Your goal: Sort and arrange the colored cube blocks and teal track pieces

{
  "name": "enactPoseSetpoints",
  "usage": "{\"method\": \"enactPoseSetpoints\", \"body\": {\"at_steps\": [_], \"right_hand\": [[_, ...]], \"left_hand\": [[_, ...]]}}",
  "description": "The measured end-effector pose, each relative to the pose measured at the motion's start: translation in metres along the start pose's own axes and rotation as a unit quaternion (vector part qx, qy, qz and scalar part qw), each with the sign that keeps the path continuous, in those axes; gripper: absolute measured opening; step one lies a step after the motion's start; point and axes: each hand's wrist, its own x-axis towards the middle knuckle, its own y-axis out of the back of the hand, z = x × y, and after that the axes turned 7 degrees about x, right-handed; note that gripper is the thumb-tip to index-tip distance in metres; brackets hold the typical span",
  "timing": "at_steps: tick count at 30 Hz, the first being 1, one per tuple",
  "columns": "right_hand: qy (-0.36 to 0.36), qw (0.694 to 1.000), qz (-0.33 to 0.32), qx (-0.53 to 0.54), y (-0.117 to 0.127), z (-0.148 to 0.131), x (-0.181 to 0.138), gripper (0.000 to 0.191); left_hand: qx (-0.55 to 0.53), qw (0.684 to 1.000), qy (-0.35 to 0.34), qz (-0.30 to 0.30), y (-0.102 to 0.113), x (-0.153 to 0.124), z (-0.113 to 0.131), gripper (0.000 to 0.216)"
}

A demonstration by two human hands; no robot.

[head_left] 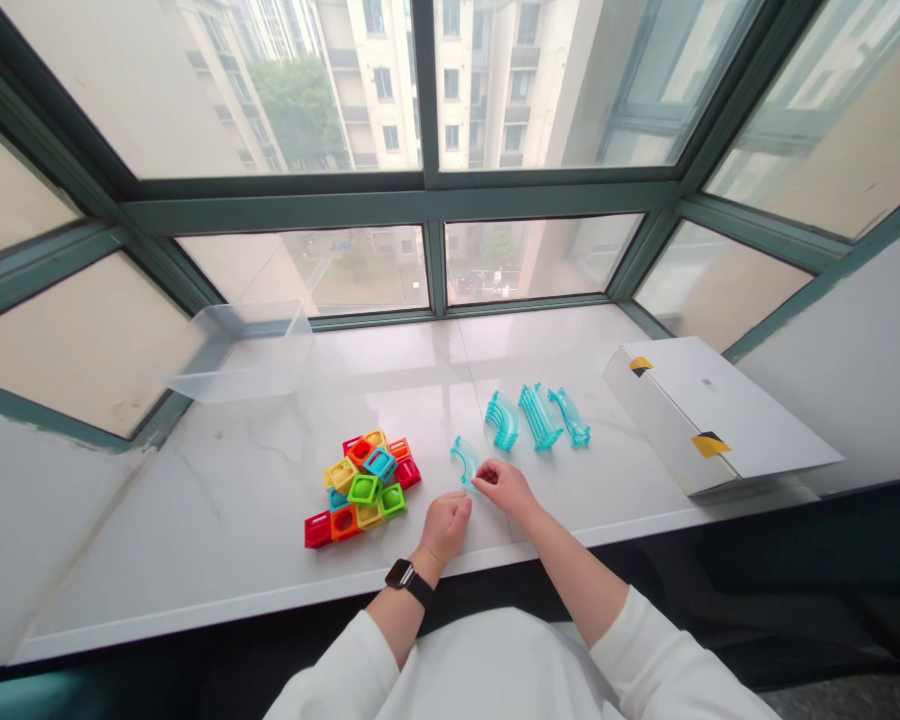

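Observation:
My right hand [504,487] rests on the white marble sill with its fingers pinched on the near end of a curved, clear teal track piece [463,458]. My left hand [445,527], with a black watch on its wrist, lies beside it in a loose fist and holds nothing I can see. A pile of several colourful square blocks [363,487] sits just left of my left hand. Further back lie more teal track pieces: a curved stack [502,421], a straight stack [539,417] and a single one [571,416].
A clear plastic bin [241,352] stands at the back left against the window. A flat white box [712,410] with yellow-black tape lies at the right. The sill [195,520] ends at a front edge near my body; window frames enclose the back.

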Motion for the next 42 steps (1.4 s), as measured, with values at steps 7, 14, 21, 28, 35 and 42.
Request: {"method": "enactPoseSetpoints", "body": {"at_steps": [7, 14, 21, 28, 35, 42], "right_hand": [[0.021, 0.989, 0.065, 0.130, 0.002, 0.015, -0.032, 0.026], [0.060, 0.990, 0.076, 0.102, -0.014, 0.012, -0.042, 0.028], [0.028, 0.985, 0.092, 0.145, -0.011, 0.015, -0.036, 0.043], [0.022, 0.985, 0.087, 0.148, -0.012, 0.011, -0.037, 0.039], [0.016, 0.988, 0.120, 0.090, -0.016, 0.011, -0.033, 0.037], [0.004, 0.978, 0.168, 0.122, -0.018, 0.007, -0.026, 0.041]], "left_hand": [[0.012, 0.996, 0.062, 0.067, -0.003, 0.002, 0.005, 0.030], [0.067, 0.995, 0.068, 0.022, -0.006, 0.003, 0.004, 0.028], [0.104, 0.994, 0.043, 0.005, -0.003, 0.002, 0.008, 0.034], [0.111, 0.993, 0.047, 0.003, -0.004, 0.003, 0.009, 0.047], [0.088, 0.995, 0.046, 0.009, -0.005, 0.002, 0.006, 0.031], [0.154, 0.988, 0.013, -0.022, -0.007, 0.003, 0.002, 0.040]]}}
